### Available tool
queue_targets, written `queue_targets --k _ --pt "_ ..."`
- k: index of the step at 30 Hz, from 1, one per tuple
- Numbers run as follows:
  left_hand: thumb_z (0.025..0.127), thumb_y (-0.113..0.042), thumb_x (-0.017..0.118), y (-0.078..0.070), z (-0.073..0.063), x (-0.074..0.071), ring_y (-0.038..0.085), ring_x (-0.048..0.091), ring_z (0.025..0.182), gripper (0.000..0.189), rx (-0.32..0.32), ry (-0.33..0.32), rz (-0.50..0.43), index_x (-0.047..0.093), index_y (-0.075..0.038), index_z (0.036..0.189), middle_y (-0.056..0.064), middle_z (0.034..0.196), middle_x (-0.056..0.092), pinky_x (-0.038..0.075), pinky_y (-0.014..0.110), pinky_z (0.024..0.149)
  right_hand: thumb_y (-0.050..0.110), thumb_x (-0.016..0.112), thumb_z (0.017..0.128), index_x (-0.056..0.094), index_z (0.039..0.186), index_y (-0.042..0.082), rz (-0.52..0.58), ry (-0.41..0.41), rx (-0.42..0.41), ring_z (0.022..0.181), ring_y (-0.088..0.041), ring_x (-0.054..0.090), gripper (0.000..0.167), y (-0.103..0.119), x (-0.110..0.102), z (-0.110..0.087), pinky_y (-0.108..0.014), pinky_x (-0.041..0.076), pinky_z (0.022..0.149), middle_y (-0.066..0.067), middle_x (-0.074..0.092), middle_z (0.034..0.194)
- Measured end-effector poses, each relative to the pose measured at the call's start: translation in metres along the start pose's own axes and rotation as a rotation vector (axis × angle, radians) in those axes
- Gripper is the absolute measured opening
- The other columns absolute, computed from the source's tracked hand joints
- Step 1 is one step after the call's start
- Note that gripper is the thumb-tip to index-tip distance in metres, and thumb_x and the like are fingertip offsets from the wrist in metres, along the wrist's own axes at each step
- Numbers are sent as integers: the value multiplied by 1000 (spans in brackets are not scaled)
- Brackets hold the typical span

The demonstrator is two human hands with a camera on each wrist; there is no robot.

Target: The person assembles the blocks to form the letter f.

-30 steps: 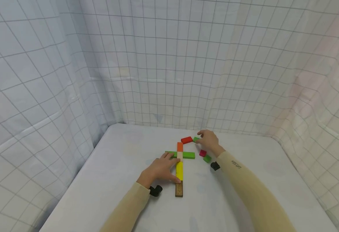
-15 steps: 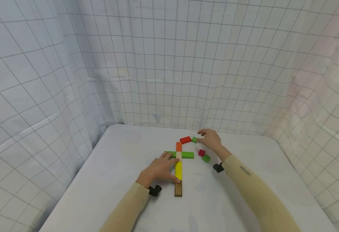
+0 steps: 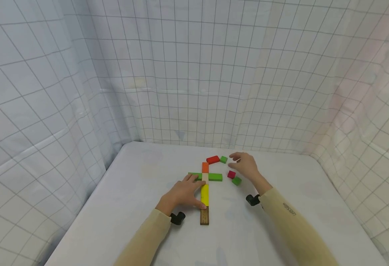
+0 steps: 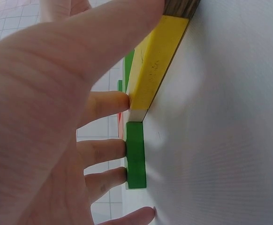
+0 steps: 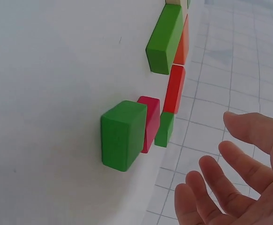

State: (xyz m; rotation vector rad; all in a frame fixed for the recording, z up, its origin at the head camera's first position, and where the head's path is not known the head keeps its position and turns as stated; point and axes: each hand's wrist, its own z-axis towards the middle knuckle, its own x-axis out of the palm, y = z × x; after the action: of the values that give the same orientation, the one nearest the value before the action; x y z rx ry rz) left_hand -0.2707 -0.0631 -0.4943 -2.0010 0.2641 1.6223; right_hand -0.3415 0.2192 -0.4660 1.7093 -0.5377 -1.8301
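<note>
My left hand (image 3: 183, 193) rests over a cross of flat blocks, fingers spread. Its thumb lies where the yellow block (image 3: 205, 195) meets the dark brown wooden block (image 3: 204, 217). In the left wrist view, two fingertips touch the left green block (image 4: 136, 157), and another touches near the yellow block's far end. A pale block (image 3: 205, 178) forms the centre, with a green block (image 3: 216, 177) right of it and an orange block (image 3: 205, 167) beyond. My right hand (image 3: 246, 166) hovers with nothing in its loosely bent fingers, right of a small green block (image 3: 223, 159).
A red block (image 3: 213, 160) lies aslant between the orange and small green blocks. A crimson block (image 3: 231, 174) and another green block (image 3: 236, 181) sit together right of the cross. A grid-patterned curtain (image 3: 188, 111) stands behind the white table (image 3: 141, 166).
My right hand has drawn back to the right and slightly nearer, away from the small green block beside the red one. My left hand stays in place.
</note>
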Motion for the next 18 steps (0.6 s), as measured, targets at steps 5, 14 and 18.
queue_targets --k 5,14,18 --pt "69 -74 77 0 0 0 33 23 148 99 1 -1 -10 48 -25 151 9 161 31 35 63 107 24 76 90 68 128 8 37 -15 4 108 -31 61 43 -9 4 -8 -47 52 88 -13 68 120" --pt "69 -74 77 1 0 1 33 23 148 100 4 -3 -6 48 -25 151 9 161 31 36 64 106 25 77 89 70 126 9 79 -13 51 108 -30 61 41 -20 12 -21 -45 52 86 -12 68 119" --pt "69 -74 77 1 0 1 34 23 148 100 3 -4 -5 48 -25 151 9 161 31 36 64 106 23 78 88 70 126 9 98 2 69 109 -31 61 41 -23 16 -27 -46 53 85 -12 68 119"
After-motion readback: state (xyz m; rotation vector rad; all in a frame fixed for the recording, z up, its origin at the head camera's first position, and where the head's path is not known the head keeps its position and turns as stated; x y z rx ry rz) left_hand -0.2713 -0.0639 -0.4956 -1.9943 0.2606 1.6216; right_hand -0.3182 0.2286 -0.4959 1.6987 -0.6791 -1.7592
